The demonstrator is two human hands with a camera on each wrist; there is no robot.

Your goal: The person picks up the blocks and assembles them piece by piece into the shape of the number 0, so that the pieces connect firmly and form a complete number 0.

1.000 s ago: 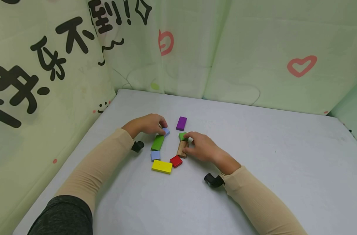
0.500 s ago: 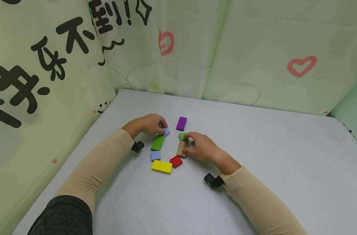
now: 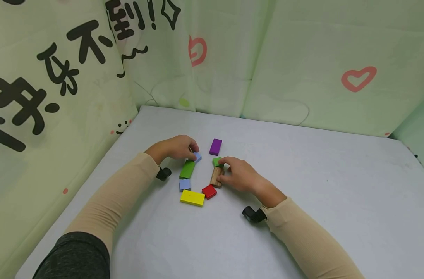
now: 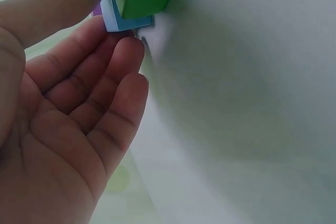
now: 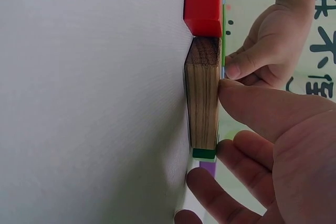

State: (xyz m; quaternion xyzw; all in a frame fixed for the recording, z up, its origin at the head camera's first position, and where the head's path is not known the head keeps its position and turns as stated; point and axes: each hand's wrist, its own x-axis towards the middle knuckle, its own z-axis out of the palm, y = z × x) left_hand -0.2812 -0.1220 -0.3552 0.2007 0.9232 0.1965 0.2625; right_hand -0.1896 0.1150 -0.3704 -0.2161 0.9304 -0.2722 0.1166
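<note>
Several coloured blocks lie on the table in a curved row. In the head view my left hand (image 3: 179, 147) pinches a light blue block (image 3: 198, 156) at the row's far left end, beyond a longer green block (image 3: 187, 169). In the left wrist view the thumb touches that blue block's side, with fingers behind it. My right hand (image 3: 242, 175) is across the row, its thumb resting on a brown wooden block (image 5: 202, 100) and a finger touching a small green block (image 3: 217, 162). A purple block (image 3: 215, 147) lies beyond, touched by neither hand.
Nearer the body, a second light blue block (image 3: 184, 185), a yellow block (image 3: 192, 198) and a red block (image 3: 209, 192) continue the row. A white-covered table (image 3: 320, 201) is bordered at the back and left by a pale green printed curtain (image 3: 302, 58).
</note>
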